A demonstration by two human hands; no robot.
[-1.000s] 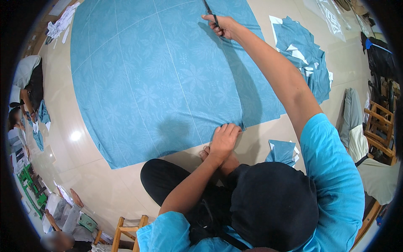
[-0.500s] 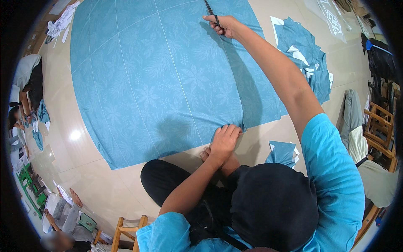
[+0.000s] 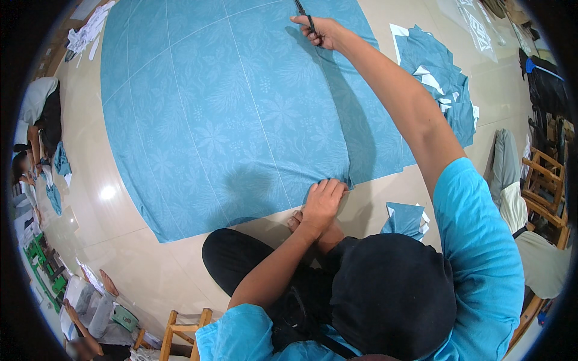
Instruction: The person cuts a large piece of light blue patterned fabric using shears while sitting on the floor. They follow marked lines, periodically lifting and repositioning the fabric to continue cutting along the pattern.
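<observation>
A wide sheet of teal leaf-patterned fabric [image 3: 211,126] lies spread on the floor, marked with thin white lines. At its far side, my right hand [image 3: 323,33] on its outstretched arm is closed round the handles of dark scissors [image 3: 301,8], whose blades run up to the picture's top edge. From near the scissors a cut-looking edge comes back toward me, with a fabric strip [image 3: 376,144] to its right. At the near end of that edge, my left hand [image 3: 323,203] is closed on the fabric's border, beside my foot. Small creases spread from its fingers, whose tips are partly hidden.
A pile of teal and white fabric pieces [image 3: 436,78] lies right of the sheet, with a smaller piece [image 3: 404,219] nearer me. Wooden stools [image 3: 186,331] stand at the lower left and right. Other people [image 3: 96,313] sit along the left side.
My right hand and the scissors have shifted very slightly. My left hand stays in place on the fabric. A person at the lower left has moved a little.
</observation>
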